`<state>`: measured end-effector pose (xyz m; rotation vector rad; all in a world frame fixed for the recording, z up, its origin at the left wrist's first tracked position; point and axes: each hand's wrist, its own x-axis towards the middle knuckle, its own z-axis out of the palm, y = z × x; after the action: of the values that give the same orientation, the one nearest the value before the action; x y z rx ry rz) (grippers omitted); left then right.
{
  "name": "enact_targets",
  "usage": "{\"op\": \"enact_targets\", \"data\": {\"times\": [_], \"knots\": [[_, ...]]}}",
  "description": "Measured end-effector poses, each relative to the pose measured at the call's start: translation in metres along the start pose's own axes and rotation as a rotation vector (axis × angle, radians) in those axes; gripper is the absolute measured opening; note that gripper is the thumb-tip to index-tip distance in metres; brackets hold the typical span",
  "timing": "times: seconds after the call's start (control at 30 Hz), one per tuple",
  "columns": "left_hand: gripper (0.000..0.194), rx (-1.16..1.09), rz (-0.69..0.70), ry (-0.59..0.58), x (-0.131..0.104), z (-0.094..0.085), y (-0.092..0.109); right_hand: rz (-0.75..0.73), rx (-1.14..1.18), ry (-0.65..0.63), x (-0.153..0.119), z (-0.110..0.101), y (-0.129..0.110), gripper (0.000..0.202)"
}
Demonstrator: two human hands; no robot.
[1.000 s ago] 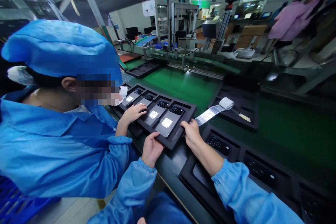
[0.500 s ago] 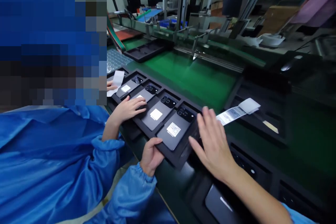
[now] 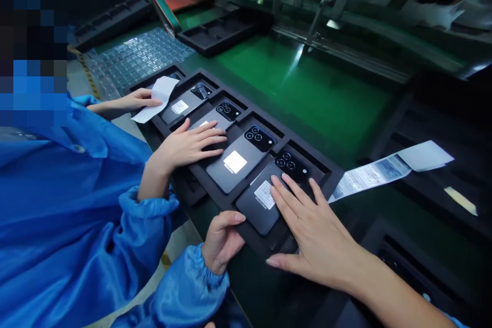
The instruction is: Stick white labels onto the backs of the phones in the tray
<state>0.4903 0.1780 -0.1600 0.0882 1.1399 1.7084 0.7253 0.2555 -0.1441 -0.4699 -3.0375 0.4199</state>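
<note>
Green conveyor belt (image 3: 307,92) beneath black tray (image 3: 330,171), left hand (image 3: 221,236) gripping its edge, right hand (image 3: 315,230) flat, released.

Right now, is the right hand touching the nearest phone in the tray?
Touching. The head view shows the right hand spread flat, fingertips on the nearest phone by its white label.

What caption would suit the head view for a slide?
Left hand grips black tray edge; right hand lies flat on nearest phone; a co-worker's hand presses another.
</note>
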Motion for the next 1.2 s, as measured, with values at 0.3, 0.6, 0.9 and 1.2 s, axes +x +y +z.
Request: {"op": "enact_targets", "data": {"times": [0.3, 0.6, 0.9, 1.2], "knots": [[0.058, -0.381, -0.390, -0.219, -0.051, 0.005, -0.079, -0.160, 0.067, -0.067, 0.002, 0.001, -0.011, 0.115], [0.049, -0.405, -0.414, -0.147, -0.048, 0.013, -0.078, -0.283, 0.102, 0.007, 0.001, -0.003, -0.007, 0.087], [0.048, -0.446, -0.330, -0.269, -0.048, 0.004, -0.073, 0.903, 1.045, 0.898, -0.018, -0.020, -0.012, 0.066], [0.034, -0.396, -0.174, -0.471, -0.043, -0.011, -0.071, 0.978, 1.585, 0.983, 0.011, -0.023, -0.044, 0.087]]}}
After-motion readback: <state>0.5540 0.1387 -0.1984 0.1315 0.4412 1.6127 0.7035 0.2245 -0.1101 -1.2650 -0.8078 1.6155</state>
